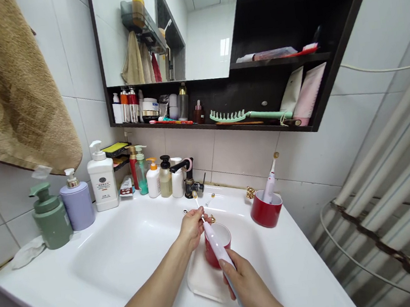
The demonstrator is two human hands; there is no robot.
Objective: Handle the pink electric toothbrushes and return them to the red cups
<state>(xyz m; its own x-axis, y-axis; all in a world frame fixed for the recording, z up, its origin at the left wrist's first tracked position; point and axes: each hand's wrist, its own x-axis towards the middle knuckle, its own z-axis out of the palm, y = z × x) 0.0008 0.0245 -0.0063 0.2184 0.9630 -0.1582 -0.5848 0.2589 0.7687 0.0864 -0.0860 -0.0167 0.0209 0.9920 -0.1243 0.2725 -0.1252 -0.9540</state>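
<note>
My right hand (244,273) is wrapped round the pale pink handle of an electric toothbrush (214,239), tilted with its head up and away from me. My left hand (192,227) pinches the slim brush head (195,199) near where it meets the handle. Whether head and handle are fully joined I cannot tell. Beneath the toothbrush a red cup (226,240), white inside, stands on a white tray (205,280) in the sink. Another small brush head (211,200) lies on the sink's back rim, beyond my hands.
A second red cup (267,210) holding an electric toothbrush (269,185) stands on the right rim of the white sink (101,256). A black faucet (189,178) and several pump bottles (103,178) line the back and left. Above hangs a mirrored cabinet (276,127); pipes (385,191) run at right.
</note>
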